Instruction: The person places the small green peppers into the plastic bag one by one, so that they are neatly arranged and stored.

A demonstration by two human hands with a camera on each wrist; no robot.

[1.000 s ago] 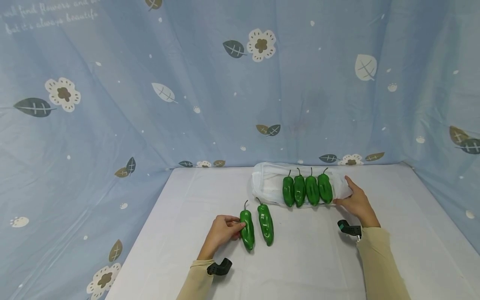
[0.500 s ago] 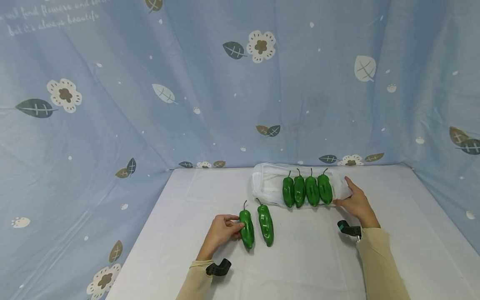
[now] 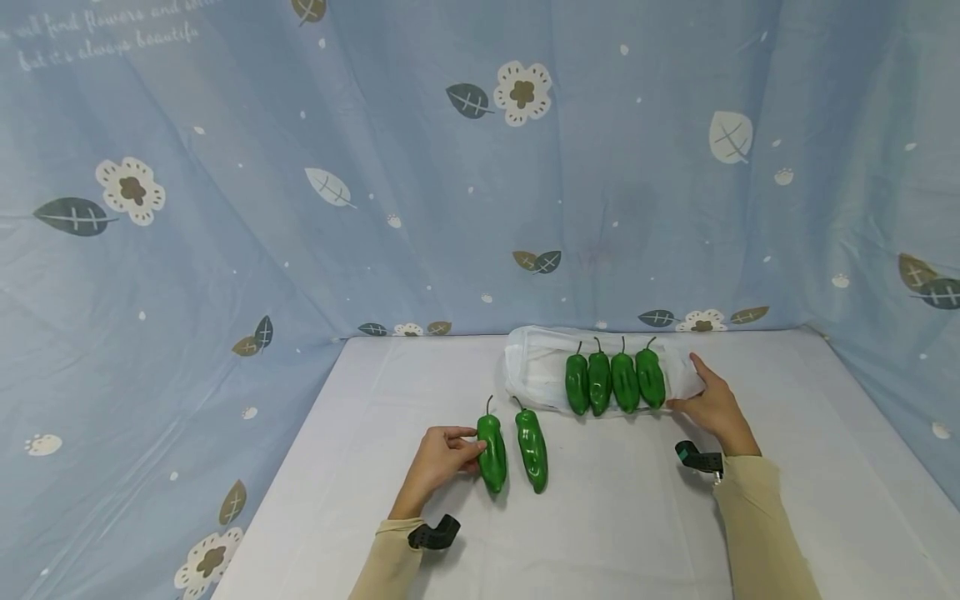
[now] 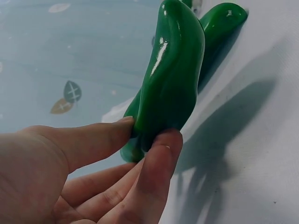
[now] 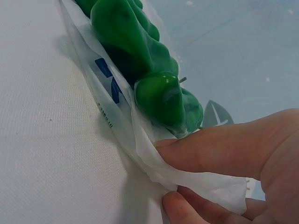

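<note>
My left hand (image 3: 438, 460) pinches a long green chili pepper (image 3: 491, 454) between thumb and fingers. In the left wrist view this pepper (image 4: 173, 70) stands off the white surface, its shadow falling to the right. Just right of it lies a second green pepper (image 3: 532, 450), partly hidden behind the held one in the left wrist view. At the back, several green peppers (image 3: 624, 382) lie side by side, stems away from me, on a white translucent plastic bag (image 3: 542, 371). My right hand (image 3: 712, 408) grips the bag's right end; in the right wrist view thumb and fingers pinch the film (image 5: 154, 163).
A white cloth (image 3: 600, 533) covers the table. A blue patterned curtain (image 3: 420, 183) hangs behind it and along both sides, close to the bag's far edge. Black wrist cameras (image 3: 435, 533) sit on both forearms.
My left hand and its pepper have moved slightly left and away from me, widening the gap to the neighbouring pepper. My right hand, the bag and the peppers on it have kept their places.
</note>
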